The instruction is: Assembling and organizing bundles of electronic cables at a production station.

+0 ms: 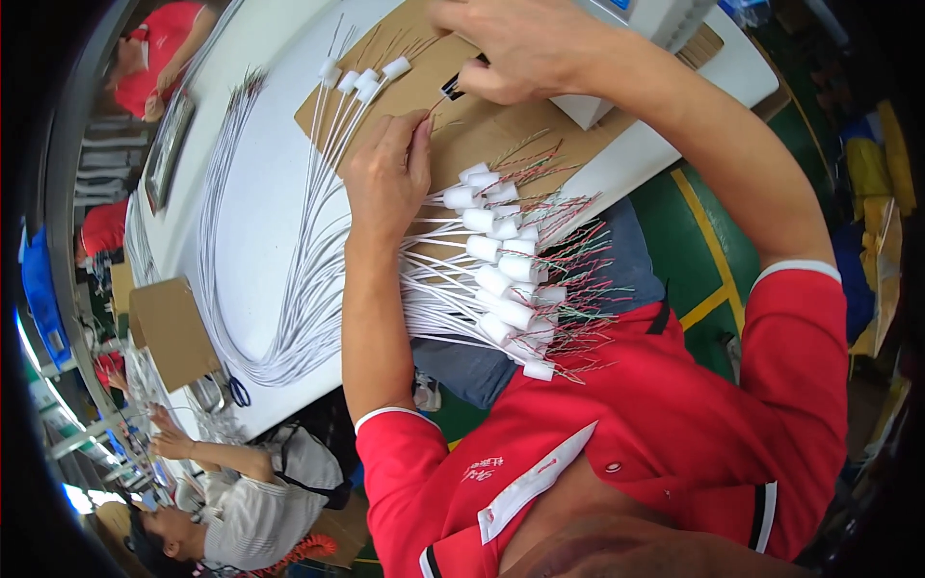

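Observation:
My left hand (387, 178) is closed, thumb and finger pinching thin coloured wires that stick up from its fingertips. My right hand (520, 48) is curled above the cardboard sheet (429, 82), just beyond the left; what its fingers hold is hidden. Beneath it lies a small black piece (451, 89), partly covered. A bundle of white cables (313, 279) loops over the table and runs below my left forearm. White cylindrical sleeves (493, 279) sit near the cable ends, from which twisted red, green and dark wires fan out toward my lap. Several more sleeved ends (361, 82) rest on the cardboard's far left.
A white machine (588, 108) stands at the right of the white table (279, 405). Another cable bundle end (246, 91) lies at far left. Dark-handled scissors (238, 392) and a brown box (175, 332) are by the left edge. A co-worker (255, 511) sits lower left.

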`<move>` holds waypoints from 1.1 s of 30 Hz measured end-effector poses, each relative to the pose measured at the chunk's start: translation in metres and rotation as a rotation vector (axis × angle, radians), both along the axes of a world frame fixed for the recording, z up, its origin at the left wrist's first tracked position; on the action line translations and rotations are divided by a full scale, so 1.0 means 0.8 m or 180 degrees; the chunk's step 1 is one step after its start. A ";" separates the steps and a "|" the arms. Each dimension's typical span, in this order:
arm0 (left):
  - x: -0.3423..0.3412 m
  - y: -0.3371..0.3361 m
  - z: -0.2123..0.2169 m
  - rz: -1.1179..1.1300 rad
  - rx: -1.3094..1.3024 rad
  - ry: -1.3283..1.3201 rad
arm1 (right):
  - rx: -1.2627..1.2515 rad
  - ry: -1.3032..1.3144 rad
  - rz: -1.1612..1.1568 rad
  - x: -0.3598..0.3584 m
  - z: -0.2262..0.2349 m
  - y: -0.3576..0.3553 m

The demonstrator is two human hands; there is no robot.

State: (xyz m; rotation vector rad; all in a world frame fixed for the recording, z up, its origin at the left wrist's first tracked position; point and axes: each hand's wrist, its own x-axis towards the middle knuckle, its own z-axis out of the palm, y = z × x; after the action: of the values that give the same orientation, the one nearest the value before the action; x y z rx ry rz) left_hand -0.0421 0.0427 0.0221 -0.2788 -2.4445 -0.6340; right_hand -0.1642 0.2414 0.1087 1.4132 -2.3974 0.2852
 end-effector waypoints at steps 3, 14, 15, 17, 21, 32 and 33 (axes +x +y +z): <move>-0.001 0.000 -0.002 -0.0070 0.0073 -0.0061 | -0.0241 0.0236 0.0199 -0.002 -0.006 0.001; -0.004 0.001 -0.001 -0.0132 0.0159 -0.0022 | -0.0322 0.0251 0.0425 0.003 0.000 0.000; -0.003 0.001 0.000 -0.0180 0.0174 -0.0013 | -0.0259 0.0226 0.0411 0.004 0.002 -0.001; -0.002 -0.003 -0.003 -0.0155 0.0257 -0.0030 | -0.0187 0.0202 0.0427 0.004 0.002 -0.003; 0.002 -0.005 0.000 -0.0171 0.0529 -0.0257 | 0.0102 0.0399 0.0393 0.002 0.002 -0.001; 0.023 -0.043 0.022 -0.0055 0.0777 -0.1303 | 0.1097 0.0788 0.0273 -0.006 -0.004 -0.002; 0.025 -0.049 0.024 -0.0135 0.0568 -0.1218 | 0.1094 0.0788 0.0274 -0.008 -0.005 -0.003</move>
State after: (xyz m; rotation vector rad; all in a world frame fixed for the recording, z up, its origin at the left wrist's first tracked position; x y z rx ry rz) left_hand -0.0225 0.0034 0.0410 -0.1473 -2.7229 -0.9960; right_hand -0.1708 0.2388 0.1051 1.5913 -2.2572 -0.2814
